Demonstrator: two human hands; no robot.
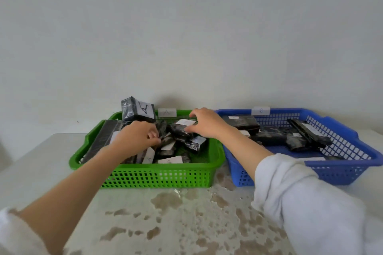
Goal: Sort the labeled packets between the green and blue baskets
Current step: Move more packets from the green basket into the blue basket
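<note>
Both of your hands are down in the green basket (145,166) at centre frame, because that is where the mixed pile of labeled packets (176,145) lies waiting to be sorted. Your left hand (136,138) is curled with thumb and fingertips drawn together at the pile's left side. Motion blur and the hand itself hide whether a packet is actually pinched there, so I cannot tell. Your right hand (205,123) arches over the pile with fingers spread and not closed round anything, the thumb just touching a dark packet, probably to part the heap so you can read the white labels. A packet marked A (137,109) stands propped at the basket's back left corner, beside the paper tag (167,112) on the rear rim. The blue basket (342,163) sits touching it on the right of the frame, with its own tag (260,111) and several dark packets (275,136) already lying inside.
</note>
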